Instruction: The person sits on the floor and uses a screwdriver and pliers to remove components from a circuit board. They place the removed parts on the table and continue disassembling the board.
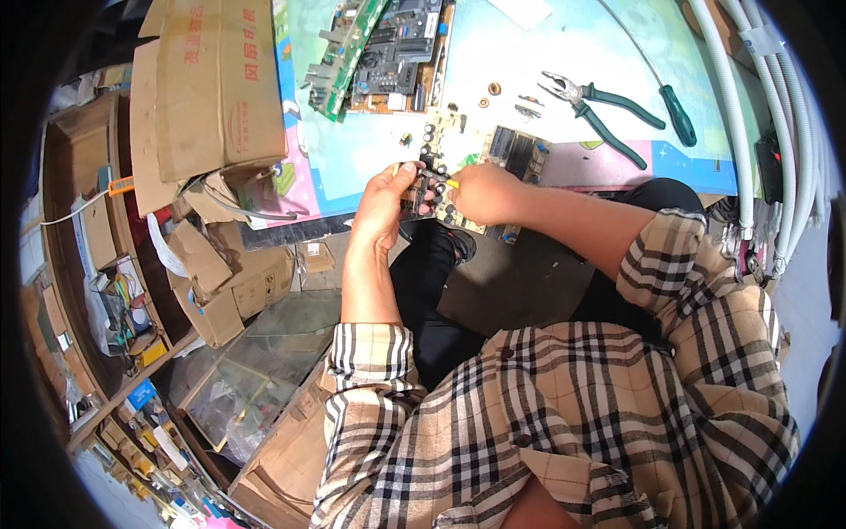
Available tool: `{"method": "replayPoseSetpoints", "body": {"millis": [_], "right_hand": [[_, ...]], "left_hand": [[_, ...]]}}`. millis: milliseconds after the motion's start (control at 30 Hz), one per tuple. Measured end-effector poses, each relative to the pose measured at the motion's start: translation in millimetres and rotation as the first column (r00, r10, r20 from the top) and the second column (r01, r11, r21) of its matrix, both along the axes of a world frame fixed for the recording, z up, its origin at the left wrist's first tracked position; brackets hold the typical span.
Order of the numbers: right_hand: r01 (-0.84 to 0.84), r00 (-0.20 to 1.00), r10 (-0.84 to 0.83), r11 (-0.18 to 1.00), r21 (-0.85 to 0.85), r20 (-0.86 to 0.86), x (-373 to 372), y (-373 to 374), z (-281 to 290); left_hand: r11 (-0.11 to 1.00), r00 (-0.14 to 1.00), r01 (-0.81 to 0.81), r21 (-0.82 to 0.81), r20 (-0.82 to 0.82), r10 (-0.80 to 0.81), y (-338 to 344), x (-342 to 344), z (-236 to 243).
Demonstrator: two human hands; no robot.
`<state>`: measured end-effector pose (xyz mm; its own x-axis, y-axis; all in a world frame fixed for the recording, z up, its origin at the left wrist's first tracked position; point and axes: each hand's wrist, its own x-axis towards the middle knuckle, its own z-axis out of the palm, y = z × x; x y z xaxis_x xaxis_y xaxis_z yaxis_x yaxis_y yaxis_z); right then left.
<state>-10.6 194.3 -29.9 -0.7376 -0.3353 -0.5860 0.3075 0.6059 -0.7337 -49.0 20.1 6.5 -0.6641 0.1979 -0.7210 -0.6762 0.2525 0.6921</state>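
Observation:
A cream-coloured circuit board (451, 123) with black capacitors and a dark finned heat sink (520, 154) lies at the near edge of the table, partly overhanging it. My left hand (382, 201) is closed on the board's left side, thumb on top near a dark component. My right hand (486, 192) is closed in a fist around a slim tool with a yellow handle (453, 183); its shaft points left, towards my left thumb. My fingers hide most of this tool and the spot where its tip meets the board.
Combination pliers (577, 97) with green handles and a green-handled screwdriver (678, 115) lie to the right. More circuit boards (388, 62) are stacked at the back. A cardboard box (220, 97) stands on the left; grey corrugated pipes (736, 115) rise at the right edge.

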Motion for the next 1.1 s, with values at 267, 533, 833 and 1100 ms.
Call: {"method": "replayPoseSetpoints", "body": {"millis": [267, 533, 833, 1100], "right_hand": [[0.049, 0.725, 0.271, 0.896, 0.441, -0.633, -15, 26, 9], [0.262, 0.901, -0.009, 0.809, -0.527, 0.435, -36, 35, 24], [-0.083, 0.994, 0.083, 0.997, -0.006, -0.069, -39, 27, 45], [0.19, 0.944, -0.209, 0.977, -0.099, -0.254, -63, 71, 39]], "left_hand": [[0.991, 0.977, 0.017, -0.132, -0.21, -0.044, 7, 4, 2], [0.991, 0.879, -0.053, -0.125, -0.476, -0.013, 16, -2, 2], [0.79, 0.592, -0.261, -0.554, -0.738, -0.322, 8, -1, 12], [0.941, 0.895, -0.317, 0.12, -0.292, 0.339, -14, 6, 10]]}}
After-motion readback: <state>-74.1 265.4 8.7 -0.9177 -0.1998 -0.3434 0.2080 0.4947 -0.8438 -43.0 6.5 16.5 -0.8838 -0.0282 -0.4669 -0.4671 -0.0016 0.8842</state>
